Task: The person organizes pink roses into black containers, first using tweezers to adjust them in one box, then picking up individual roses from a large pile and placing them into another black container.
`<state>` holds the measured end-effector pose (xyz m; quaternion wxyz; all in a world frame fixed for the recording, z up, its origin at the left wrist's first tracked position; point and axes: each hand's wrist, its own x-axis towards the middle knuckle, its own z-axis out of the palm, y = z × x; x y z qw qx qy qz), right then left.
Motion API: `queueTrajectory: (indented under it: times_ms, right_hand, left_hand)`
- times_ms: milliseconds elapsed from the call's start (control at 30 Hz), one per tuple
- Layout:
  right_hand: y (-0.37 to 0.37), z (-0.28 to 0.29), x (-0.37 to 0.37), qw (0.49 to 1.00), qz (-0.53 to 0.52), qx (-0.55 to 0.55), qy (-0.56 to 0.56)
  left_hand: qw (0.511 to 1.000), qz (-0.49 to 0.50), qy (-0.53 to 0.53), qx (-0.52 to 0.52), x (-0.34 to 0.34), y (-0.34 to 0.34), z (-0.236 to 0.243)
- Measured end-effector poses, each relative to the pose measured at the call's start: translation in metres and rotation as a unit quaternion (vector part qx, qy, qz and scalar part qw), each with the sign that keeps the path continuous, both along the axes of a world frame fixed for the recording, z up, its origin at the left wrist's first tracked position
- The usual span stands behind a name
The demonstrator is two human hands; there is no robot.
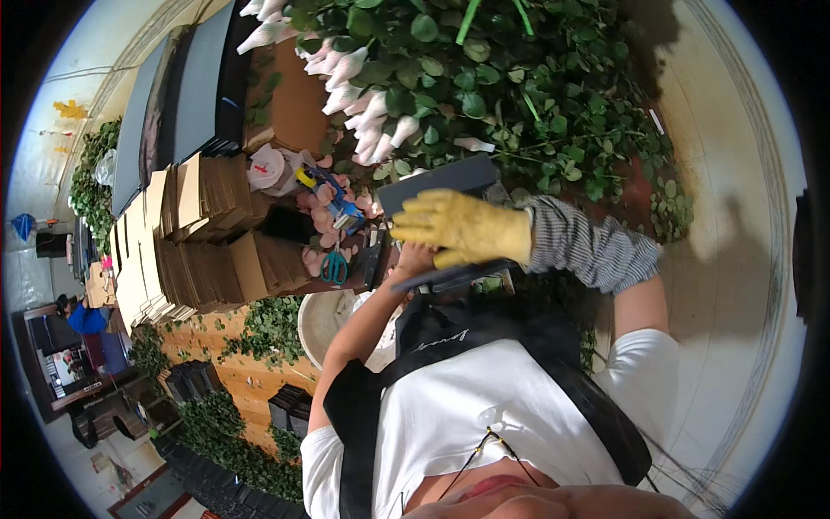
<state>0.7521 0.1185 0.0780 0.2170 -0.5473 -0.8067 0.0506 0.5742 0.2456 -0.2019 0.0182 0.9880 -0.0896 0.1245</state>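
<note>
A yellow glove covers my right hand (462,227), which lies across the work with its fingers stretched out flat, pointing left. A striped sleeve wraps that forearm. My bare left hand (415,258) is just below the glove, its fingers mostly hidden by it. Dark grey flat panels (445,182) show above and below the hands; whether either hand grips one cannot be seen. Right beyond them lies a large heap of green leafy rose stems (536,95). Several rose heads in pale netting sleeves (372,117) stick out at its left side.
Left of my hands lie teal-handled scissors (334,267), a blue tool (347,212) and loose pink petals (322,216). Stacked brown cardboard sheets (207,195) and tall dark grey panels (203,91) stand farther left. A whitish bucket (324,324) is beside my left forearm.
</note>
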Motion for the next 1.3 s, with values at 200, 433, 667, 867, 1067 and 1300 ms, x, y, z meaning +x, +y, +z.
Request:
queueTrajectory:
  times_ms: [200, 433, 667, 867, 1067, 1300]
  right_hand:
    - [-0.111, -0.096, -0.019, 0.916, -0.124, -0.38, 0.017]
    - [-0.071, -0.08, 0.037, 0.791, -0.001, -0.401, 0.462]
    - [-0.087, -0.161, 0.021, 0.935, -0.178, -0.251, -0.173]
    - [-0.07, -0.153, 0.004, 0.89, -0.183, -0.349, -0.229]
    - [-0.07, -0.159, 0.007, 0.891, -0.172, -0.353, -0.229]
    - [-0.059, -0.143, 0.002, 0.883, -0.177, -0.358, -0.245]
  left_hand:
    - [0.989, 0.01, 0.111, -0.093, 0.041, -0.033, 0.06]
    - [0.988, 0.001, 0.107, -0.113, 0.039, -0.021, 0.062]
    - [0.901, 0.191, 0.28, -0.271, -0.002, 0.02, 0.128]
    - [0.821, 0.517, -0.23, -0.081, -0.121, 0.122, 0.239]
    - [0.737, 0.67, -0.085, -0.016, -0.13, 0.16, 0.177]
    - [0.745, 0.65, -0.1, 0.114, -0.123, 0.158, 0.201]
